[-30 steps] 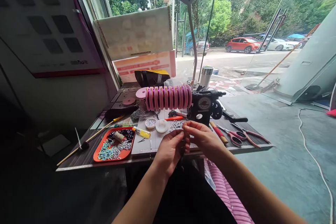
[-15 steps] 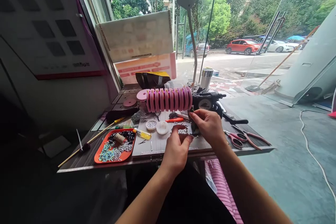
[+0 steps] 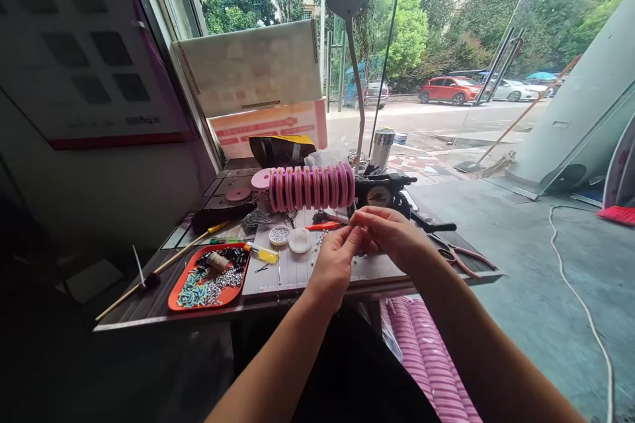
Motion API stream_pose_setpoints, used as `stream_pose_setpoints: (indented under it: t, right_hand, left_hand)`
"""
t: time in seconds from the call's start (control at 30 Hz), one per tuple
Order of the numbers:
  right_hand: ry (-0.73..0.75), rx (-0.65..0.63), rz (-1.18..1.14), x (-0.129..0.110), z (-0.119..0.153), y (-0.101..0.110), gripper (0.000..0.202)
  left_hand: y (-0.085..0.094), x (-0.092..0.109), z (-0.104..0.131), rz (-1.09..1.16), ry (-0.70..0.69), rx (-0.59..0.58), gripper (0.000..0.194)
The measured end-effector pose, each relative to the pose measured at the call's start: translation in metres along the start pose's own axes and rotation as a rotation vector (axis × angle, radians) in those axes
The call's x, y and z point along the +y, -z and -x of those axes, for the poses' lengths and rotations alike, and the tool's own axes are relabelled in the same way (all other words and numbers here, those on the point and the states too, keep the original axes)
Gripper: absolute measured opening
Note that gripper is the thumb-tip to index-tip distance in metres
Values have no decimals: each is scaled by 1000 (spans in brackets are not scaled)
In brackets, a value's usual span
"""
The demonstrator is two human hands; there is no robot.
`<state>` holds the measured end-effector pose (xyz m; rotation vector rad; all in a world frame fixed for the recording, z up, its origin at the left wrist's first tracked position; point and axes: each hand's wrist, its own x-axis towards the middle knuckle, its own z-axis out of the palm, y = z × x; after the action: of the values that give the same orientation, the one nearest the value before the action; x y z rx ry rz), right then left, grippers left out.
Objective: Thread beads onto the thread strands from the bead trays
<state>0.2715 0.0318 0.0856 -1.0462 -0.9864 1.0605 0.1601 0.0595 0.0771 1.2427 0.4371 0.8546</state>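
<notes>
My left hand (image 3: 337, 259) and my right hand (image 3: 389, 232) meet over the front part of the worktable. Their fingertips are pinched together around something too small to make out. Just above them hangs a row of pink spools (image 3: 311, 188), joined to a black crank device (image 3: 384, 192) on the right. Left of my hands lie a small dish of silvery beads (image 3: 279, 235), a round white lid (image 3: 300, 240) and an orange tool (image 3: 323, 226). Some loose beads show beside my left hand.
An orange tray (image 3: 173, 297) of beads is at the left, with a yellow-handled tool (image 3: 262, 254) beside it. Pliers (image 3: 466, 261) lie at the right edge. A long stick (image 3: 119, 303) crosses the left side. Pink spools (image 3: 421, 357) stand below the table.
My left hand has risen from the loose beads to my right hand, and its fingers have closed. The view has shifted slightly to the right.
</notes>
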Motion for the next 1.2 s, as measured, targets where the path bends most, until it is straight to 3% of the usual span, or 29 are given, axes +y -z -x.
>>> stream_pose_setpoints:
  t: [0.23, 0.63, 1.2]
  right_hand:
    - [-29, -65, -206, 14, 1, -14, 31]
    - [-65, -50, -339, 17, 4, -11, 33]
    - [-76, -42, -315, 17, 4, -11, 35]
  left_hand:
    - [11, -5, 30, 243, 221, -15, 28]
    - [27, -33, 86, 295, 441, 23, 31]
    - [30, -43, 104, 365, 467, 39, 30]
